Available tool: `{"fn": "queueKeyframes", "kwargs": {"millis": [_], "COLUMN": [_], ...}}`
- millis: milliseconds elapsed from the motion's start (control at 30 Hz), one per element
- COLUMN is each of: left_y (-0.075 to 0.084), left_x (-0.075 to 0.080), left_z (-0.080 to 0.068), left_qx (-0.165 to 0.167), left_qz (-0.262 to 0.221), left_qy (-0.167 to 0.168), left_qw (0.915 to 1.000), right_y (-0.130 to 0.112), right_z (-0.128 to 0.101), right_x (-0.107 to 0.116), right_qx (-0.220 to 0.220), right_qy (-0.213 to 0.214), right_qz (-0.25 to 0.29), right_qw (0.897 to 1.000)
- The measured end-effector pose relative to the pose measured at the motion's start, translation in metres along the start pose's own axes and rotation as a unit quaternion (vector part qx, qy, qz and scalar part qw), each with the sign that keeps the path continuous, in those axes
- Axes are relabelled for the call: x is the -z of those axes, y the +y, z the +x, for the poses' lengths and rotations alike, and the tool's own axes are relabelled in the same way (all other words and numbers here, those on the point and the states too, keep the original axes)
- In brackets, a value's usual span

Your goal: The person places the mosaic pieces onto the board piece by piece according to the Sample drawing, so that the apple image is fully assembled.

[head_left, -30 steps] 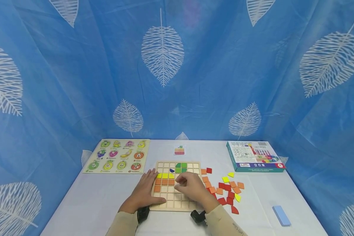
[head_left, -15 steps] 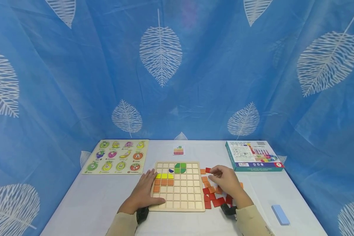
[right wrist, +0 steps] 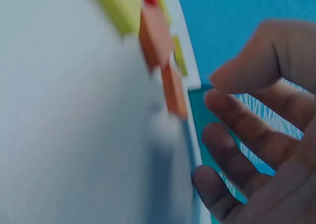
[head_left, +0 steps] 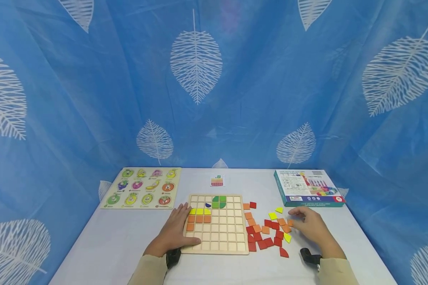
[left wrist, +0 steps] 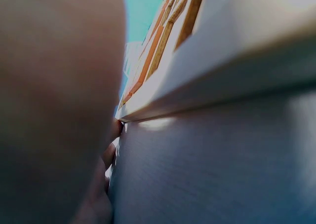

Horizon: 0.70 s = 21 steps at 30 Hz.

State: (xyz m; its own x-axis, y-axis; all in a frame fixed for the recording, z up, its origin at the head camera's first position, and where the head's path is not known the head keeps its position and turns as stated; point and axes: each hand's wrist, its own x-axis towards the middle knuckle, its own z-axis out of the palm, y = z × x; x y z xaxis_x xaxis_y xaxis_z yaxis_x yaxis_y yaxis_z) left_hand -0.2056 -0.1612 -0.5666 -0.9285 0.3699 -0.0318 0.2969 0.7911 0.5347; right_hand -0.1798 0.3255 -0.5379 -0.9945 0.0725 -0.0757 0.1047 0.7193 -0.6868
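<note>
A wooden grid board (head_left: 221,237) lies on the white table and holds green, yellow, orange and one dark blue tile in its upper rows. My left hand (head_left: 180,223) rests flat on the board's left edge, fingers straight; the left wrist view shows only the palm (left wrist: 54,105) against the board's side (left wrist: 207,61). Right of the board lie loose red, orange and yellow tiles (head_left: 267,231). My right hand (head_left: 299,217) hovers at their right end, fingertips next to an orange tile (head_left: 286,228). In the right wrist view its fingers (right wrist: 247,130) are spread and hold nothing, with orange tiles (right wrist: 165,61) close by.
A fruit peg puzzle (head_left: 142,188) lies at the back left. A small pattern card (head_left: 217,181) sits behind the board. A teal game box (head_left: 308,188) stands at the back right. A blue leaf-print cloth surrounds the table.
My right hand left the board's middle and swept right across the loose tiles to their far end. The left hand stayed on the board's edge.
</note>
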Motion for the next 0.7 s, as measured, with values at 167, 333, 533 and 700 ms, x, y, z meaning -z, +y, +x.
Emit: {"fn": "queueKeyframes", "kwargs": {"millis": [167,333,533,700], "left_y": [0.0024,0.0009,-0.0025,-0.0017], "left_x": [0.0005,-0.0002,-0.0018,-0.0015], "left_z": [0.0003,0.0012,0.0025,0.0017], "left_qx": [0.004,0.0,-0.005,-0.003], "left_qz": [-0.002,-0.006,-0.005,-0.01], "left_qy": [0.001,0.003,0.005,0.003], "left_qw": [1.0,1.0,1.0,0.9999], "right_y": [0.0125,0.012,0.0105,0.0102], "right_z": [-0.003,-0.0024,-0.0026,-0.0024], "right_x": [0.0013,-0.0005,-0.0021,-0.0036], "right_qx": [-0.013,-0.007,0.007,0.009], "right_qy": [-0.028,-0.03,-0.022,-0.009], "right_qz": [0.003,-0.001,-0.007,-0.014], "right_qw": [1.0,1.0,1.0,1.0]}}
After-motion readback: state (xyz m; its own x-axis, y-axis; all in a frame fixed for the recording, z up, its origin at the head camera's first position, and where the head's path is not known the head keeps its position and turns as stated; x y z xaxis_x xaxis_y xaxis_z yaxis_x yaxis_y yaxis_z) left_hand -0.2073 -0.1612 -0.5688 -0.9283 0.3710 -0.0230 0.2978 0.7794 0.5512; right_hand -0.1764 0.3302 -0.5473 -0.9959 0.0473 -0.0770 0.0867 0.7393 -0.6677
